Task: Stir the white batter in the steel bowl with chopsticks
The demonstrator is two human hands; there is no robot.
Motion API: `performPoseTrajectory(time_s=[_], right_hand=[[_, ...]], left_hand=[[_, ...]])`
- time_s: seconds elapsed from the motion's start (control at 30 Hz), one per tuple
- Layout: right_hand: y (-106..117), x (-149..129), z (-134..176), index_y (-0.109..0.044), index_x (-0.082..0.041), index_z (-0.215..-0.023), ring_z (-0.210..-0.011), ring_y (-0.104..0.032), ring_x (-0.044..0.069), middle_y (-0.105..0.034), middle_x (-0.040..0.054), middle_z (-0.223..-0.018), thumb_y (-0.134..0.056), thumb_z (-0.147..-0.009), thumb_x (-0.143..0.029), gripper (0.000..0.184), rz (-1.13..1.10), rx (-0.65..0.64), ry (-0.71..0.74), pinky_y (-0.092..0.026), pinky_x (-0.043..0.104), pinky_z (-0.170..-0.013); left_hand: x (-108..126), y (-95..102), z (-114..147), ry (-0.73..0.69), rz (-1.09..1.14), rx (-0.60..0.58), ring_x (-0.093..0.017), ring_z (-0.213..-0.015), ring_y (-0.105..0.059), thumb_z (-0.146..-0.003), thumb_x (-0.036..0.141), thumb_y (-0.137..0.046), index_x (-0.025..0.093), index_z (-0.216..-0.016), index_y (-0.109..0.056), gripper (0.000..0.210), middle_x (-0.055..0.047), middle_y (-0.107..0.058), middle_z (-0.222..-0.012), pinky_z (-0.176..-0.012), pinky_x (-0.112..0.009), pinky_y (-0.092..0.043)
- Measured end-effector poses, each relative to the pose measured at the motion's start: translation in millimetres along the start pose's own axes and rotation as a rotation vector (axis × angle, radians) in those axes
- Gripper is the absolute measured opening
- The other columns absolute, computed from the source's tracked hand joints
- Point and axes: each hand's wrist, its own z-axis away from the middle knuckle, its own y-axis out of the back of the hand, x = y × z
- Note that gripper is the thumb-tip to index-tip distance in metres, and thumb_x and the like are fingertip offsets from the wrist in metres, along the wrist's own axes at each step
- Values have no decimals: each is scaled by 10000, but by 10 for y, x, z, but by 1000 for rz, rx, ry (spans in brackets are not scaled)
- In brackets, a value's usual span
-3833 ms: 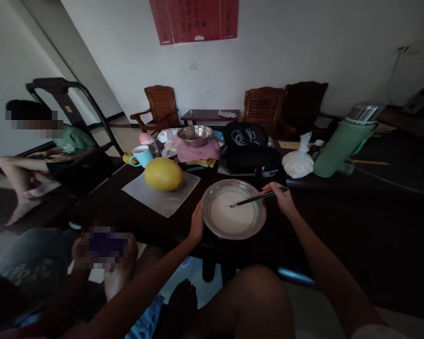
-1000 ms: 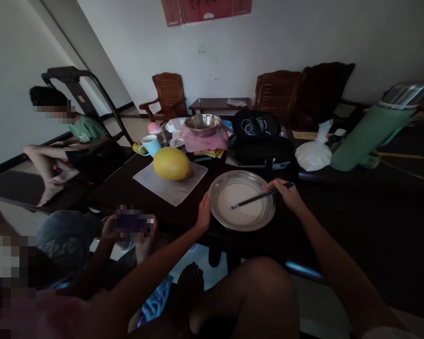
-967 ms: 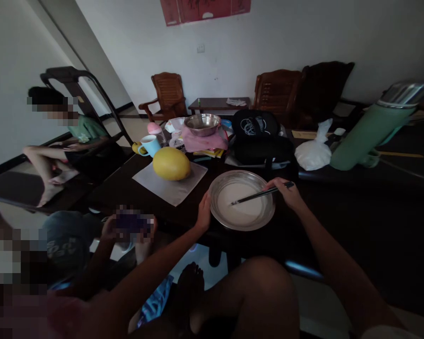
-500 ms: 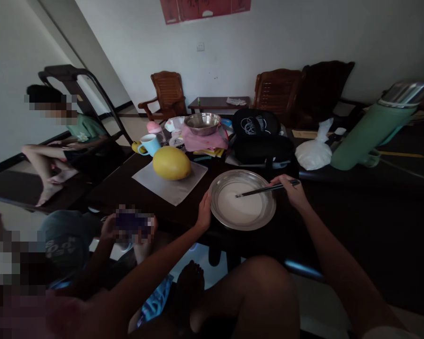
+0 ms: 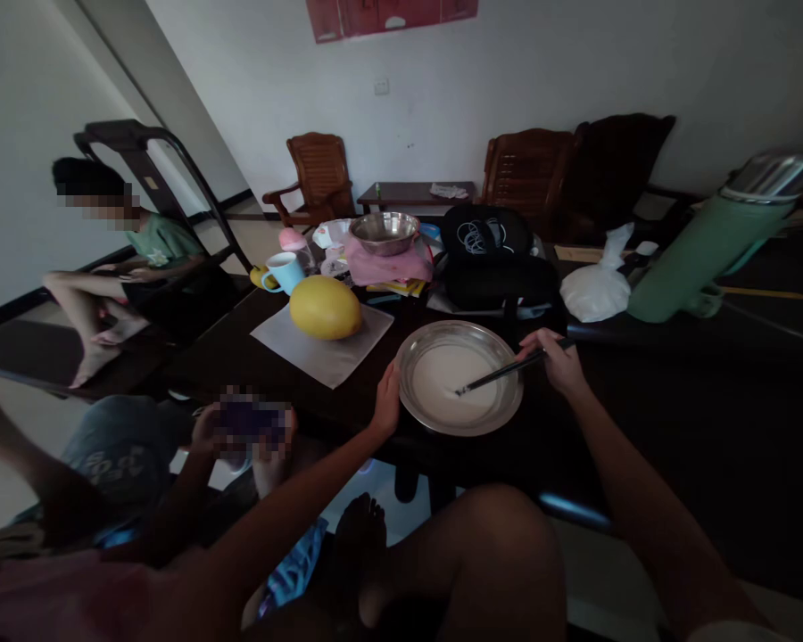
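A shallow metal bowl (image 5: pixel 465 426) of milky white liquid (image 5: pixel 438 374) stands near the front edge of the dark table. At its left side my left hand (image 5: pixel 386 401) grips the rim, fingers against the outer wall and partly hidden. My right hand (image 5: pixel 558 360), just past the right rim, is closed around dark chopsticks (image 5: pixel 501 373). They slant down to the left, and their tips are in the liquid around the bowl's middle.
A yellow melon (image 5: pixel 325 308) rests on a pale cloth (image 5: pixel 327 361). Behind are a blue mug (image 5: pixel 285 273), a smaller metal bowl (image 5: pixel 384 234), and a black case (image 5: pixel 499 267). A bag of white powder (image 5: pixel 595 292) and green thermos (image 5: pixel 709 254) stand right. People sit at left.
The chopstick tips have moved a little right and toward me in the liquid. My right hand has shifted slightly right. My left hand and the bowl stay put.
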Motion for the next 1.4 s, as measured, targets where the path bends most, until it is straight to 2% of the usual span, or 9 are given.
performPoseTrajectory(time_s=[0.2, 0.4, 0.57, 0.73, 0.8, 0.97, 1.17, 1.3, 1.4], right_hand=[[-26, -33, 11, -735, -224, -763, -752, -703, 199, -759, 35, -741, -590, -847, -595, 407, 135, -93, 13, -527, 317, -774], [2, -14, 3, -704, -222, -707, -575, -655, 178, -709, 16, -590, -579, -844, -611, 430, 27, -12, -2, -519, 301, -631], [-55, -74, 23, -736, -225, -749, -767, -707, 210, -754, 39, -734, -566, -858, -602, 427, 187, -119, 37, -539, 328, -780], [-2, -43, -2, -697, -221, -719, -629, -680, 198, -726, 34, -636, -551, -864, -600, 431, 99, 17, 19, -541, 324, -664], [-20, -43, 6, -688, -222, -702, -603, -676, 198, -713, 31, -597, -553, -853, -620, 446, 95, -11, 10, -543, 326, -653], [-68, -108, 29, -737, -226, -759, -814, -713, 218, -765, 43, -782, -560, -863, -597, 425, 224, -143, 44, -542, 339, -818], [-4, -56, -1, -700, -225, -695, -582, -663, 194, -709, 28, -590, -574, -836, -630, 447, 62, -2, 8, -533, 323, -638], [-58, -83, 22, -725, -228, -736, -717, -703, 216, -748, 41, -702, -572, -842, -623, 436, 150, -126, 16, -549, 347, -756], [-43, -84, 23, -732, -228, -775, -768, -707, 212, -762, 41, -765, -572, -860, -591, 405, 156, -82, 24, -544, 335, -772]], left_hand=[[-28, 9, -7, -21, -40, -16, -275, -1274, -537, -906, 466, -501, 138, -1223, -631, 475, -111, -625, -1333, -1138, -422, -357], [-52, 18, -10, -14, -42, -26, -269, -1301, -516, -910, 477, -492, 148, -1236, -623, 481, -103, -610, -1359, -1153, -404, -334], [-29, 4, -7, -16, -46, -17, -271, -1292, -526, -901, 493, -501, 153, -1232, -633, 492, -94, -626, -1338, -1143, -406, -348], [-5, -4, -1, -13, -43, -24, -289, -1267, -544, -891, 511, -506, 136, -1232, -638, 523, -93, -643, -1314, -1127, -412, -371], [-9, -7, -2, -16, -39, -16, -284, -1281, -536, -882, 505, -524, 153, -1220, -650, 504, -93, -638, -1323, -1133, -407, -366], [-19, -12, -7, -30, -49, -9, -269, -1277, -537, -888, 482, -503, 161, -1215, -651, 482, -93, -627, -1336, -1136, -409, -358], [-13, -6, -12, -24, -82, -12, -257, -1255, -550, -907, 449, -482, 147, -1218, -643, 462, -98, -642, -1312, -1134, -405, -354], [-22, -3, -2, -17, -65, 4, -261, -1265, -546, -894, 460, -506, 145, -1218, -646, 474, -100, -639, -1317, -1135, -399, -359], [-25, -9, 5, -16, -64, -4, -256, -1276, -540, -903, 455, -496, 161, -1216, -652, 456, -90, -635, -1327, -1146, -401, -343]])
